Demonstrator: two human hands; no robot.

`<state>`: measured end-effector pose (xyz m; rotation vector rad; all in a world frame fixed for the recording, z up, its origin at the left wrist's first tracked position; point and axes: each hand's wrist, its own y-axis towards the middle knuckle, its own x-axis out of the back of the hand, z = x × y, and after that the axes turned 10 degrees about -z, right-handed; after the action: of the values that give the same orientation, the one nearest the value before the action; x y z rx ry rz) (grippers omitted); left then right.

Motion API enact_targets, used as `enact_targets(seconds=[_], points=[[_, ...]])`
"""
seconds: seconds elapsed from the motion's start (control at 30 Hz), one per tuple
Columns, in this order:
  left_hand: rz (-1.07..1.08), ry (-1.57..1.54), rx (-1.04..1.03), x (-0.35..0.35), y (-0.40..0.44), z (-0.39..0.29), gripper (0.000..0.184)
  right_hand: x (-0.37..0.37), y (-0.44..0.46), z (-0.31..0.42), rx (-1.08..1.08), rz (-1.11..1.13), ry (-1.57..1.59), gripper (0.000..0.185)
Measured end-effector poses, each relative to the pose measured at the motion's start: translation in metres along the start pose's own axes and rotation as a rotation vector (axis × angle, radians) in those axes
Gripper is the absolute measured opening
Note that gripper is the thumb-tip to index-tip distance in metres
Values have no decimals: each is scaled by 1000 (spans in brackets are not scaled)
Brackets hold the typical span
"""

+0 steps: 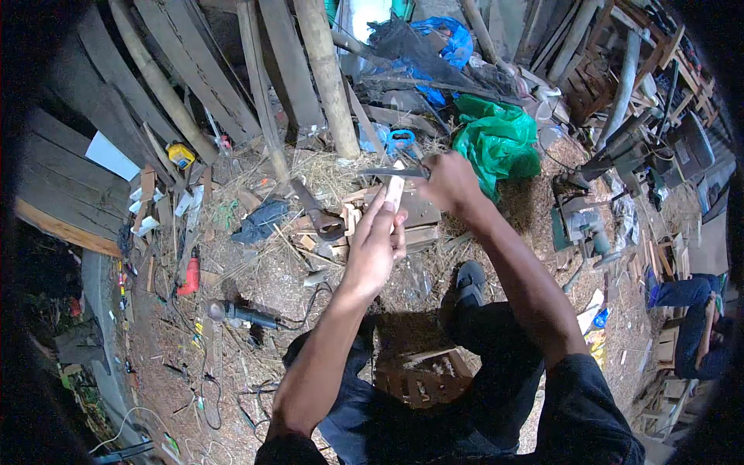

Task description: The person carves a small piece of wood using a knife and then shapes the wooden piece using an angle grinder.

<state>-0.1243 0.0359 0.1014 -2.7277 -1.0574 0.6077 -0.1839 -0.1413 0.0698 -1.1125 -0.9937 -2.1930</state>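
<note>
My left hand [376, 244] is closed round a short pale piece of wood [395, 191], which points up and away from me. In my right hand [452, 184] is a tool with a dark, narrow, flat blade [381, 172]; whether it is a knife or a file I cannot tell. The blade lies crosswise at the wood's far end, apparently touching it. Beneath my hands sits a wooden block [421, 211] with small wood offcuts [350, 221] beside it. A dark tool with a broad rounded end [329, 225] rests left of the offcuts.
Shavings cover the ground. A corded power tool [248, 314] and a red drill [190, 277] lie to the left. Planks [201, 70] and poles lean at the back. Green plastic [496, 139] lies beyond my right hand; a machine [581, 225] and a seated person [697, 325] are further right.
</note>
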Motion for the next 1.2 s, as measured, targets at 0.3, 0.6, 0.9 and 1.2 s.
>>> enact_targets(seconds=[0.3,0.6,0.9,1.2], points=[[-66,137,-96,12,16,3,25,-4,-13,33,121,23,53,22],[8,172,-56,6,10,4,45,-5,-1,-3,-59,84,-17,28],[3,356,-317,20,20,11,41,0,-12,40,83,22,46,19],[-16,274,-180,13,5,6,49,-7,0,6,-76,94,-80,30]])
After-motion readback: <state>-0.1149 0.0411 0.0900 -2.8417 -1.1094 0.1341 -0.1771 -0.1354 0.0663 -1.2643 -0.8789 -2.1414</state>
